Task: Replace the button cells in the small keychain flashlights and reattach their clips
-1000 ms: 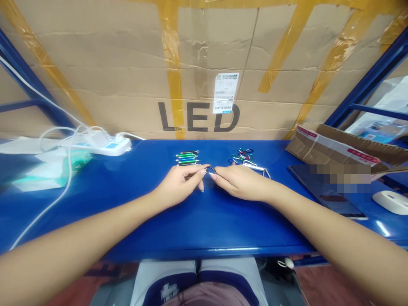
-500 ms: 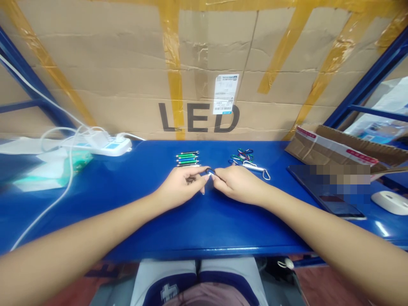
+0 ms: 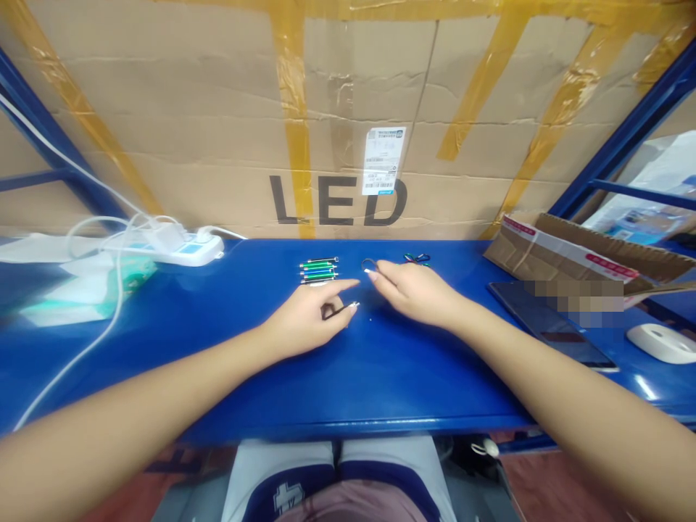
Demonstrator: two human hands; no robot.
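Note:
My left hand (image 3: 309, 317) rests on the blue table (image 3: 380, 362), its fingers curled round a small dark rod (image 3: 336, 312). My right hand (image 3: 414, 291) is a little farther back, and its fingertips pinch a small dark ring clip (image 3: 368, 264) just above the table. A row of small green and silver rods (image 3: 319, 270) lies just beyond my left hand. Behind my right hand, part of a pile of coloured clips (image 3: 416, 257) shows; the rest is hidden by the hand.
A large cardboard box marked LED (image 3: 337, 130) stands along the back. A white power strip (image 3: 179, 246) with cables and a green-white packet (image 3: 98, 286) lie at the left. An open carton (image 3: 565, 250), a dark tablet (image 3: 549, 326) and a white mouse (image 3: 660, 342) are at the right.
The hands, joined at one small piece before, have come apart. My right hand has moved back and up with the ring clip; my left hand has stayed put with the dark rod.

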